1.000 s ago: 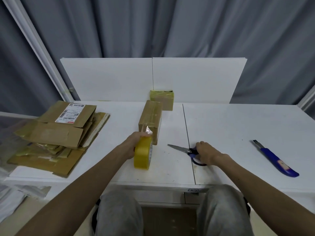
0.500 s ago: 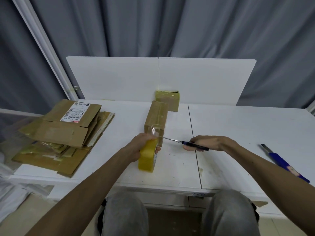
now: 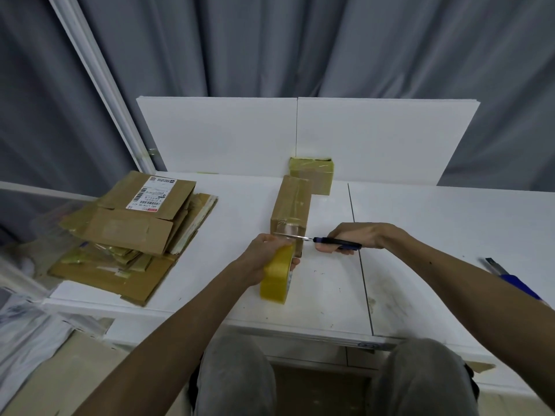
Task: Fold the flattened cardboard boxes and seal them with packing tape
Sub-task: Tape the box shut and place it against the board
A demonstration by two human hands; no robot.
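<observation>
A long folded cardboard box point(image 3: 290, 205) lies on the white table point(image 3: 435, 235), its near end wrapped in clear tape. My left hand point(image 3: 264, 253) grips a yellow packing tape roll point(image 3: 276, 276) just in front of that end, with a strip running from the roll up to the box. My right hand point(image 3: 357, 237) holds blue-handled scissors point(image 3: 327, 241) level, their blades reaching left across the strip between roll and box. A second taped box point(image 3: 313, 175) stands behind, against the white backboard.
A pile of flattened cardboard boxes point(image 3: 129, 232) with a shipping label lies at the table's left. A blue utility knife point(image 3: 510, 277) rests near the right edge. White boards point(image 3: 375, 139) wall off the back; grey curtains hang behind. My knees sit below the front edge.
My right hand picked the scissors up off the table and brought them left to the tape strip at the box's near end. The left hand kept the roll by the box.
</observation>
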